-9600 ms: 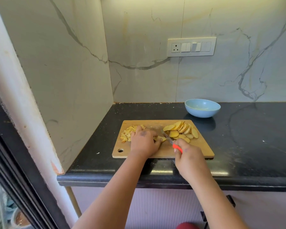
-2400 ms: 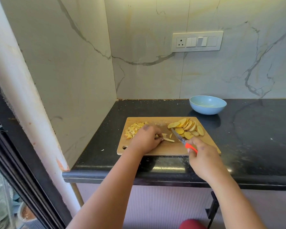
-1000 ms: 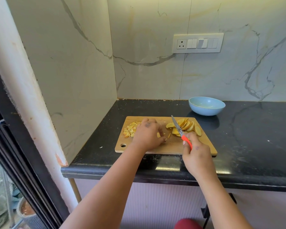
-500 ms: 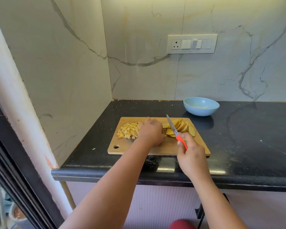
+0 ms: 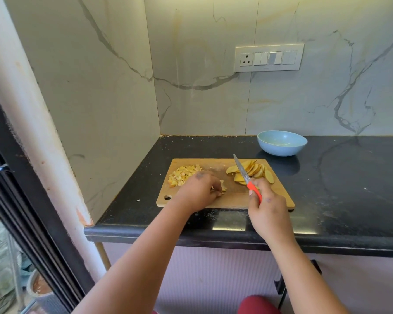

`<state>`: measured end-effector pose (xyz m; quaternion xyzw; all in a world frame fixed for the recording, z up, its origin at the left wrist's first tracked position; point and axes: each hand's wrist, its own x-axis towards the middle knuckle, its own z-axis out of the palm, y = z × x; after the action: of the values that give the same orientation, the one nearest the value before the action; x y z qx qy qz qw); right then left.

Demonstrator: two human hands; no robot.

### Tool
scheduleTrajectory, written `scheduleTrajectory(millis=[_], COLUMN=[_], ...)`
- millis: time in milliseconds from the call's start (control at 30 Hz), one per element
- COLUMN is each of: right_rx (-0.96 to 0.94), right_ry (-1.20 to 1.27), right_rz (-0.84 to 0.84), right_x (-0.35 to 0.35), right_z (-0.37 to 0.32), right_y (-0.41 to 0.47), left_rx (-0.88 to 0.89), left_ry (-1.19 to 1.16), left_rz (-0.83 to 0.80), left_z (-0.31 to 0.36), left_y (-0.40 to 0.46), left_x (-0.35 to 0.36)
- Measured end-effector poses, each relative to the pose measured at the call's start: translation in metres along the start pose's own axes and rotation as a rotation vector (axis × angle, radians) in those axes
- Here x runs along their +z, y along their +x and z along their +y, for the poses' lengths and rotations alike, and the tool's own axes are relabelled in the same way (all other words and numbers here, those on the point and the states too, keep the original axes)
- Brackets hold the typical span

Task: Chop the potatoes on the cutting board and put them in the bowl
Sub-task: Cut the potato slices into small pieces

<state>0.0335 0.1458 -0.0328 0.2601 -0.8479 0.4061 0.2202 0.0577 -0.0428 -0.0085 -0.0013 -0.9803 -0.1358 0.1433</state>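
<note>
A wooden cutting board [image 5: 232, 200] lies on the black counter. Diced potato [image 5: 183, 174] is heaped at its left end, and a fan of potato slices [image 5: 255, 171] lies at its back right. My left hand [image 5: 197, 191] sits over the board's middle, its fingers curled on a few potato strips [image 5: 222, 189]. My right hand [image 5: 267, 207] grips a knife [image 5: 243, 173] by its orange handle, the blade raised and pointing away over the slices. A light blue bowl [image 5: 281, 143] stands behind the board to the right and looks empty.
Marble walls close in the counter [image 5: 349, 189] at the left and back, with a socket and switch panel [image 5: 268, 57] on the back wall. The counter's front edge runs just under my wrists. A dark door frame [image 5: 21, 200] stands at far left.
My left hand has slid a little toward me, uncovering more of the slices. The knife stays lifted above the slices. My view shifted slightly.
</note>
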Motion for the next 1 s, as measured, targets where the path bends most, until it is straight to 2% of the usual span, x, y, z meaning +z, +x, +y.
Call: scheduleTrajectory(millis=[200, 433, 600, 833, 1000], right_rx=[0.020, 0.142, 0.190, 0.237, 0.219], right_ry=[-0.053, -0.120, -0.194, -0.301, -0.411], right_rz=[-0.042, -0.261, -0.321, -0.425, -0.556], right_x=[-0.004, -0.004, 0.001, 0.008, -0.001], right_z=[-0.005, -0.027, -0.048, -0.067, -0.088], right_y=[-0.002, -0.008, -0.008, -0.001, 0.014], left_rx=[-0.043, -0.124, -0.160, -0.126, -0.148], left_ry=[0.039, 0.002, -0.029, -0.065, -0.079], left_rz=[0.134, -0.055, -0.020, 0.048, 0.042], left_z=[0.000, -0.004, -0.003, -0.010, -0.009], left_y=[0.008, 0.009, 0.012, 0.013, 0.015], left_x=[0.006, 0.007, 0.010, 0.018, 0.019])
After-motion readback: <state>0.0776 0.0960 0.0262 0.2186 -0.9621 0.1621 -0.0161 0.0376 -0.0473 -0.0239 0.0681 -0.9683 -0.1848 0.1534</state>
